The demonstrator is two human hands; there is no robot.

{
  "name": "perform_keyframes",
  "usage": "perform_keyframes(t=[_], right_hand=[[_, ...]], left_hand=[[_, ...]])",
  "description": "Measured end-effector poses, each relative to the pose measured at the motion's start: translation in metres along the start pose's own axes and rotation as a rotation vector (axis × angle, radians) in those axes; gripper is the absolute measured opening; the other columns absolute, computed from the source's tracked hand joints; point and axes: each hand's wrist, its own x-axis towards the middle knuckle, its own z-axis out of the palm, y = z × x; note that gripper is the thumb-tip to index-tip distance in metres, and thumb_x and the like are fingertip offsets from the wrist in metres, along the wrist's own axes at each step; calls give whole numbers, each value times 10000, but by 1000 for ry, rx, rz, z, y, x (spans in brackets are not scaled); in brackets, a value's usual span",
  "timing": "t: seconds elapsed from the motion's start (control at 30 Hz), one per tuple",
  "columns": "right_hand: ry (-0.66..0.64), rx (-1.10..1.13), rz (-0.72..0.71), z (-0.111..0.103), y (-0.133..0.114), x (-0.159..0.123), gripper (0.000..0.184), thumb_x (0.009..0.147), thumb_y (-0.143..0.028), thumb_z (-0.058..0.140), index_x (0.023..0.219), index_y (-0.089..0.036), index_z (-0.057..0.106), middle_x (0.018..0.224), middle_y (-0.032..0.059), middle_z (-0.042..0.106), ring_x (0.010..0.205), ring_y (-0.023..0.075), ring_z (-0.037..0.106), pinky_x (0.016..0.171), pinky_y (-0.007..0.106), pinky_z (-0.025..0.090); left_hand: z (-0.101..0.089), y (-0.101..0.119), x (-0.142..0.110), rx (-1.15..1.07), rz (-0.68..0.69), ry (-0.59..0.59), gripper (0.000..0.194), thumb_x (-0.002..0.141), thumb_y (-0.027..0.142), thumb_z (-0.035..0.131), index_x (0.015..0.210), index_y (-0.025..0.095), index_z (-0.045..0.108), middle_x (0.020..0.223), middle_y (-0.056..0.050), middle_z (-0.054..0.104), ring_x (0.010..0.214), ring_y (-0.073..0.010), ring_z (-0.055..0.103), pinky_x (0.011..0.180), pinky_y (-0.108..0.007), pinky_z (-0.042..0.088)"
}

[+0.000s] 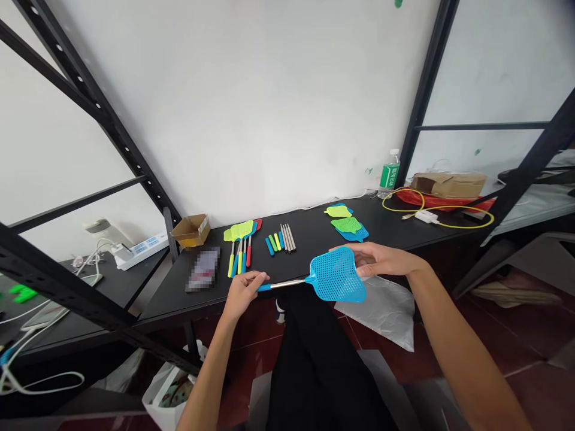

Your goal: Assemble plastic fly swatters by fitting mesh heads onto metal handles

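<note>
A blue fly swatter (339,275) with a metal rod is held sideways above the table's front edge. My left hand (243,293) is closed around its blue handle. The fingers of my right hand (381,260) grip the edge of its mesh head, some of them hidden behind it. Behind, on the left, lie several whole fly swatters (241,239) in yellow, blue and red. Loose coloured handles (275,242) and metal rods (288,237) lie side by side in the middle. Loose swatter heads, yellow (338,211), green (345,224) and blue (354,234), are at the right.
On the black table (305,224) stand a small cardboard box (191,230) and, far right, a water bottle (389,175). A blurred flat item (204,269) lies front left. Yellow cable (467,216) curls at right. Black shelf posts (426,84) rise on both sides.
</note>
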Motion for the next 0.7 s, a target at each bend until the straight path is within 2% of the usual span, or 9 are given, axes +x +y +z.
perform_keyframes(t=[0.27,0.47,0.6,0.7], right_hand=[[-23,-49,30,4,-9,2,736,884,-349,707,1536,-217,394,1415,144,572,1266,282,570,1045,439,452],[-58,13,26,9,-15,3,724,881,-353,709,1524,-203,411,1415,144,576,1269,284,574,1043,426,459],[1,112,4,24,-10,21,708,893,-354,696,1528,-229,407,1411,147,589,1260,286,590,1036,440,473],[-114,249,-34,39,-6,38,673,874,-379,712,1482,-211,476,1389,169,607,1256,307,597,1020,454,488]], left_hand=[[-1,0,-1,36,12,18,541,813,653,601,825,136,759,483,26,393,451,-92,334,428,-211,264],[1,2,-2,44,15,26,546,810,660,594,833,141,765,479,24,407,452,-98,354,427,-212,283],[7,3,-1,63,31,2,554,820,662,579,824,139,764,483,14,435,467,-108,379,435,-216,300],[6,3,-1,77,25,20,543,817,658,582,812,146,762,487,8,454,482,-118,405,441,-217,314]])
